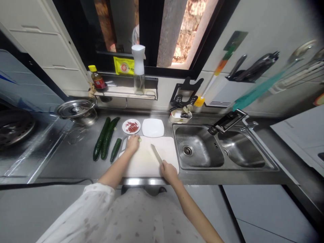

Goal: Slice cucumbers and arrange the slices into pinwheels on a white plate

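My left hand (132, 143) rests curled at the far left corner of the white cutting board (149, 162), with a small pale green cucumber piece (139, 139) at its fingertips. My right hand (169, 170) is closed round the handle of a knife (157, 154), whose blade points away from me over the middle of the board. Two long cucumbers (103, 139) and a shorter one (115, 149) lie on the steel counter just left of the board.
A small plate of chopped red bits (131, 127) and a bare white plate (152, 128) sit behind the board. A steel sink (202, 150) with a tap lies to the right. A lidded pot (76, 109) stands at the left, bottles on the shelf behind.
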### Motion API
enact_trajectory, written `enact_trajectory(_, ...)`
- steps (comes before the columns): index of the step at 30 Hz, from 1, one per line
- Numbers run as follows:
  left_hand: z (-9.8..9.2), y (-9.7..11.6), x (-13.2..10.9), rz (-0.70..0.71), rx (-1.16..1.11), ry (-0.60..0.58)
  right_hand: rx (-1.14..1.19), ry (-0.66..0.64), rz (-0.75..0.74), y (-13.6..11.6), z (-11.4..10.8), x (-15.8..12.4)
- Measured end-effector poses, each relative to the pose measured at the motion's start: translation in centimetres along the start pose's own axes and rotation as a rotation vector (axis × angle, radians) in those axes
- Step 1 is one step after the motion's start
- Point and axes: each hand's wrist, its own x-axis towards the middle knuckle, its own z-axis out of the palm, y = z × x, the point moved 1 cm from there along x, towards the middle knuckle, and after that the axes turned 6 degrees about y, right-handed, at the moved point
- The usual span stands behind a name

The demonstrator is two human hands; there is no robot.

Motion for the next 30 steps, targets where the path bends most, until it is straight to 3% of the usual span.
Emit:
enact_trajectory(6,-0.4,0.2,-0.4,-0.014,-0.062,0.025,0.000,0.032,-0.028,0.2,0.4,0.1)
enact_trajectory(10,-0.7,0.4,-1.0,-0.118,-0.194,0.006,0.001,0.050,-0.036,0.3,0.6,0.2)
enact_trajectory(17,0.9,0.9,-4.8,-0.212,-0.415,-0.048,0.004,0.041,-0.042,0.1,0.4,0.0)
enact_trajectory(22,2.4,0.9,-6.9,-0.231,-0.403,-0.049,0.002,0.032,-0.079,0.2,0.1,0.0)
enact_trajectory(30,3.0,0.3,-7.2,-0.169,-0.278,-0.013,0.022,0.062,-0.103,0.2,-0.1,-0.4)
